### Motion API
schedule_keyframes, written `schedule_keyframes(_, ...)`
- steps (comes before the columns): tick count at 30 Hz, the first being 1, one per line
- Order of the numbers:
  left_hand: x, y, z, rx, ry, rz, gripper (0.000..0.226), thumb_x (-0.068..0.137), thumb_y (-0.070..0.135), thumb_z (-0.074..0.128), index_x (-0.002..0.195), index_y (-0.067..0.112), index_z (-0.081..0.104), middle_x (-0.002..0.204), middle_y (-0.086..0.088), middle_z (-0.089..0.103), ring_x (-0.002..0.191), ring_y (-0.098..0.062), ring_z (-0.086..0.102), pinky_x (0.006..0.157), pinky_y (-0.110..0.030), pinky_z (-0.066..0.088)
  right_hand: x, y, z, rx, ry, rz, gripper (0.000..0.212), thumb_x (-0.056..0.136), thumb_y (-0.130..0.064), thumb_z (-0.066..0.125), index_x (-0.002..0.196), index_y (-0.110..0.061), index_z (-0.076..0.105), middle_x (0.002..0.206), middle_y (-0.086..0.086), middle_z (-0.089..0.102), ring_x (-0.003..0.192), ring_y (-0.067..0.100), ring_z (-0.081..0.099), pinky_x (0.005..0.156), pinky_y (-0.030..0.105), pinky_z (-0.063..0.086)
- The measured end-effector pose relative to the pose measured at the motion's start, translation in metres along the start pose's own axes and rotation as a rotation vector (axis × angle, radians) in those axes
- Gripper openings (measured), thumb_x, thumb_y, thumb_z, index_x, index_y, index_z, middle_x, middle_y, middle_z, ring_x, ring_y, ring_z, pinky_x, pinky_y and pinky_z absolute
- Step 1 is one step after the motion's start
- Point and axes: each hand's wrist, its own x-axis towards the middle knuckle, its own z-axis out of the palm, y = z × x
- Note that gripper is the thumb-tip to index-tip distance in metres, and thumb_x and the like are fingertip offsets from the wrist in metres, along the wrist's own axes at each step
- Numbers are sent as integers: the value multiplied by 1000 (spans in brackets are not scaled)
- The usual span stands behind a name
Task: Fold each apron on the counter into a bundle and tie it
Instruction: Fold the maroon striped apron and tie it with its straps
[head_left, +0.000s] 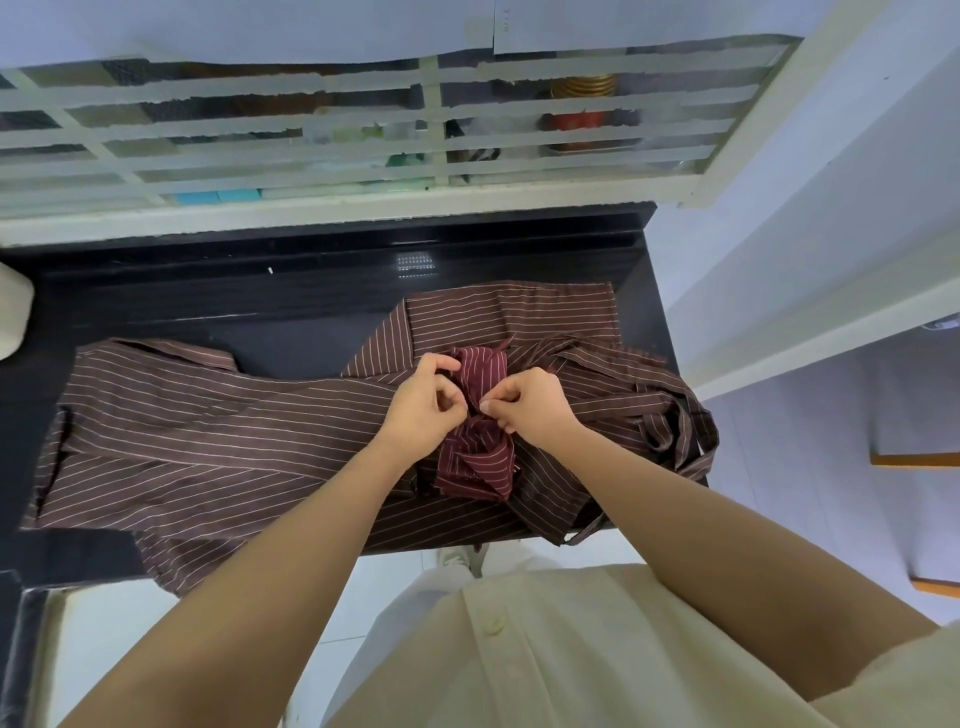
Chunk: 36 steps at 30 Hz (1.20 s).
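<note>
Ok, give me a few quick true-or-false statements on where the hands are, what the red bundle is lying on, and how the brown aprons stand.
1. The left hand and the right hand both hold the red striped bundle. True.
2. The bundle lies on the bare counter. False: it lies on the brown striped aprons.
3. The brown aprons are already bundled and tied. False: they lie spread out on the counter.
4. A brown strap hangs over the counter's front edge. True.
5. The counter is white. False: it is black.
</note>
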Motion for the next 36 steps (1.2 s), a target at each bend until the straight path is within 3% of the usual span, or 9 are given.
schedule_keyframes(2, -1, 2, -1, 63, -13, 23, 30, 85, 11, 69, 108, 24, 57, 81, 6, 65, 69, -5, 56, 69, -20, 42, 1, 0, -1, 34, -6, 15, 10, 90, -15, 70, 91, -7, 76, 70, 5, 70, 54, 6, 60, 59, 12, 52)
schedule_keyframes(5, -1, 4, 4, 268, -1, 48, 18, 79, 29, 78, 92, 27, 66, 89, 9, 57, 79, -4, 53, 73, -20, 40, 1, -1, -1, 119, -15, 47, 12, 92, -15, 67, 95, -7, 75, 72, 4, 69, 59, 5, 61, 59, 12, 50)
schedule_keyframes(9, -1, 9, 8, 350, 4, 50, 4, 82, 21, 74, 83, 21, 71, 90, 8, 60, 85, -9, 57, 83, -28, 49, -2, 0, 3, 213, 21, 47, 10, 91, -13, 68, 95, -8, 75, 73, 2, 69, 62, 4, 61, 62, 14, 51)
schedule_keyframes(14, -3, 11, 5, 374, 12, 74, 6, 83, 19, 68, 80, 22, 64, 79, 10, 60, 71, -9, 56, 75, -33, 53, 0, -3, 6, -33, 35, -135, 9, 89, -14, 69, 93, -15, 77, 77, -9, 69, 71, 2, 59, 76, 21, 53)
schedule_keyframes(20, -5, 2, 3, 434, 17, 120, 5, 88, 19, 64, 86, 18, 59, 90, 6, 54, 78, -10, 51, 76, -24, 40, 2, -6, -4, -348, -172, -408, 16, 94, -19, 62, 102, -14, 75, 91, -7, 59, 86, 7, 51, 85, 25, 43)
schedule_keyframes(24, -7, -4, 1, 384, 32, 143, 4, 90, 17, 63, 93, 17, 62, 89, 5, 55, 77, -10, 52, 77, -25, 44, 0, -11, -6, -74, -278, -171, 19, 99, -17, 53, 105, -12, 70, 94, -10, 55, 94, 5, 51, 88, 18, 37)
schedule_keyframes(27, -6, -2, 1, 321, 56, 149, 8, 88, 19, 68, 89, 21, 60, 87, 5, 56, 77, -10, 55, 73, -22, 44, -4, -11, -7, 244, -372, 83, 25, 103, -16, 43, 91, -18, 65, 95, -10, 58, 89, 2, 50, 75, 16, 36)
schedule_keyframes(31, -7, -1, 3, 299, 62, 204, 11, 85, 16, 72, 86, 24, 64, 86, 8, 56, 78, -7, 55, 76, -21, 47, -3, -8, -4, 241, -332, 136, 26, 102, -16, 40, 90, -17, 63, 100, 0, 59, 91, 10, 48, 72, 21, 38)
schedule_keyframes(36, -9, -4, 0, 318, 80, 256, 11, 83, 26, 75, 84, 16, 72, 84, 4, 61, 77, -10, 58, 75, -23, 48, -3, -6, -2, 208, -300, 90, 21, 103, -15, 44, 102, -11, 64, 93, -6, 60, 83, 1, 50, 70, 15, 37)
